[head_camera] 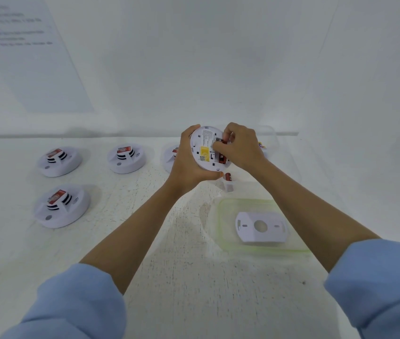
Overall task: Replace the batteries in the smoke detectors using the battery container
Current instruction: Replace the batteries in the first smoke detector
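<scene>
Near the far edge of the table (169,265), about midway across, the smoke detector (202,143) is held up off the top, back side to the cam. Left hand (188,165) fingers (190,134) wrap round its rim. Right hand (241,148) fingers (228,137) pinch a red battery (222,158) at the slot in its back. It's round & white w/ a yellow sticker. More detectors (59,161) sit toward the left edge.

Nothing here is readable to me. The wall sheet (26,48) carries only blurred lines, and the print by the yellow label (204,152) on my smoke detector (202,156) is too small.
</scene>
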Available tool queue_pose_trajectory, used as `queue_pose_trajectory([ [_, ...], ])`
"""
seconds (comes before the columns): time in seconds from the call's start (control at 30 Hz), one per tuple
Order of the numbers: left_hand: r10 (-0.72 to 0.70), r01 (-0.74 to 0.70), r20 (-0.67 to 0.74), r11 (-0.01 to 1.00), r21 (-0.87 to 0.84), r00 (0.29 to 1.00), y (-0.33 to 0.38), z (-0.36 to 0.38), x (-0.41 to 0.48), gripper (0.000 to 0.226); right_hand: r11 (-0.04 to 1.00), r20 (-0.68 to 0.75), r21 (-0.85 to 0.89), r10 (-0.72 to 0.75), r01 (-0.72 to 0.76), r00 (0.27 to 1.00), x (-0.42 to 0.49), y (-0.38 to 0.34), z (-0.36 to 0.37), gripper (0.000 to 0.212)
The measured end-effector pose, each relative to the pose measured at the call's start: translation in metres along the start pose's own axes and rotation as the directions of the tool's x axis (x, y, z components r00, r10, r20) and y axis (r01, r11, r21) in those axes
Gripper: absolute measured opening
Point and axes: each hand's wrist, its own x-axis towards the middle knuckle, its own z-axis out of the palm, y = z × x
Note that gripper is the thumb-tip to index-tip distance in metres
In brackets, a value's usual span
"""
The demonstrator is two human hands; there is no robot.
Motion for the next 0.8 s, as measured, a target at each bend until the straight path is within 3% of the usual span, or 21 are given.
queue_pose_trajectory([
  [0.57, -0.006, 0.006, -0.025, 1.000, -0.019, 1.000, 0.0012, -0.0007, 0.0026, 0.105, 0.997, -0.046, -0.007, -0.078, 0.078, 0.996, -0.0032, 0.0052, 0.0027, 0.017],
  [0.8, 0.002, -0.003, -0.017, 1.000, -0.030, 1.000, -0.0023, 0.0000, -0.0008, 0.103, 0.999, -0.013, 0.030, -0.036, 0.036, 0.999, 0.0007, 0.0046, 0.0030, 0.016],
])
